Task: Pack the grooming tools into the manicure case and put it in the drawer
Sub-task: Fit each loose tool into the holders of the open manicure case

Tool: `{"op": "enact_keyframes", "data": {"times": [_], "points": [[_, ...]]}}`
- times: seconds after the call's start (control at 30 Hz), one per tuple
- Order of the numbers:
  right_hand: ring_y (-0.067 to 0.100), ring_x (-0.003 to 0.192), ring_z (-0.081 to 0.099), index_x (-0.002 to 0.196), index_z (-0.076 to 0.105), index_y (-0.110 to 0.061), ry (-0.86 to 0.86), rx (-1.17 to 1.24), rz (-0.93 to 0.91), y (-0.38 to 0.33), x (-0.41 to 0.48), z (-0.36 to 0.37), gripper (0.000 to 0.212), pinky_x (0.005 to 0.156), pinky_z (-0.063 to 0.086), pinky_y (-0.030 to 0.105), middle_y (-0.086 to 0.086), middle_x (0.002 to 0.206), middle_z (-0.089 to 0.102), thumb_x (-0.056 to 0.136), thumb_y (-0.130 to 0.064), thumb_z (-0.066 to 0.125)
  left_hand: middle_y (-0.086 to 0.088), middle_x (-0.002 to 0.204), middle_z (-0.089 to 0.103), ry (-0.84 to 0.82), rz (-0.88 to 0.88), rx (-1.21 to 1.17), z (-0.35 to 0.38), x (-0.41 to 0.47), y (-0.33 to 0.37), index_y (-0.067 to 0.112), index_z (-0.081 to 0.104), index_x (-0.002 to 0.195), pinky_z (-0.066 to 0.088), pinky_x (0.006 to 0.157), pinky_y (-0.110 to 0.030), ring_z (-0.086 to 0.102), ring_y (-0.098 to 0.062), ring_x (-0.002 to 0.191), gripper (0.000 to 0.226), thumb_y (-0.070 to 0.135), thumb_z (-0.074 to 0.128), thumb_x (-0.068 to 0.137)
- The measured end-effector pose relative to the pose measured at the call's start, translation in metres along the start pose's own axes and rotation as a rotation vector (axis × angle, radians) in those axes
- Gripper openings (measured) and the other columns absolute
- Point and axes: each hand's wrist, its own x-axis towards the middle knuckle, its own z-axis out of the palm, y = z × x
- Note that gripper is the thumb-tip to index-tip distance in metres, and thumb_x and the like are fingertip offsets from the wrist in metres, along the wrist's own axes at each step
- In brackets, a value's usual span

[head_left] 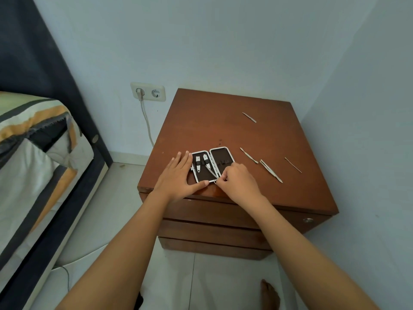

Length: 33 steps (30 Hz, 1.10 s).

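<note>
My left hand (178, 175) lies flat, pinning the light open case (212, 164) on the worktop (212, 126), while my right hand (238, 181) pinches a thin, stiff, slippery tool (211, 173) at its near end over the case.

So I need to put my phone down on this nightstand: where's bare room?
The back-left of the nightstand top, behind the open manicure case, is bare. The right side is crowded: loose tools. Both hands fill the front edge.
</note>
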Motion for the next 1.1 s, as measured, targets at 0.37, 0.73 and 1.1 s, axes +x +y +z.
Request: {"op": "enact_keyframes", "data": {"times": [0.37,0.73,1.1], "points": [[0.028,0.103,0.05,0.093,0.061,-0.008,0.145,-0.058,-0.117,-0.016,0.016,0.017,0.018,0.083,0.04,0.039,0.009,0.102,0.059,0.089,-0.019,0.047,-0.001,0.159,-0.004,-0.008,0.041,0.025,0.0,0.0,-0.004,0.014,-0.004,0.149,-0.011,0.11,-0.026,-0.011,-0.016,0.145,0.112,0.085,0.012,0.065],[0.025,0.089,0.056,0.1,0.068,-0.012,0.305,-0.096,-0.425,0.007,0.006,0.032,0.021,0.069,0.044,0.037,0.005,0.097,0.062,0.087,-0.017,0.052,-0.001,0.159,-0.005,0.002,0.051,0.053,-0.004,0.001,-0.006,0.015,-0.005,0.149,-0.01,0.111,-0.028,-0.011,-0.016,0.145,0.113,0.088,0.005,0.063],[0.034,0.106,0.049,0.115,0.061,-0.004,0.427,0.126,0.051,0.082,0.029,0.001,0.031,0.094,0.039,0.04,0.016,0.111,0.058,0.085,-0.009,0.054,0.001,0.159,-0.005,0.003,0.012,0.056,0.005,0.001,-0.01,0.016,-0.004,0.149,-0.008,0.115,-0.03,-0.011,-0.015,0.145,0.11,0.086,0.012,0.066]]}}
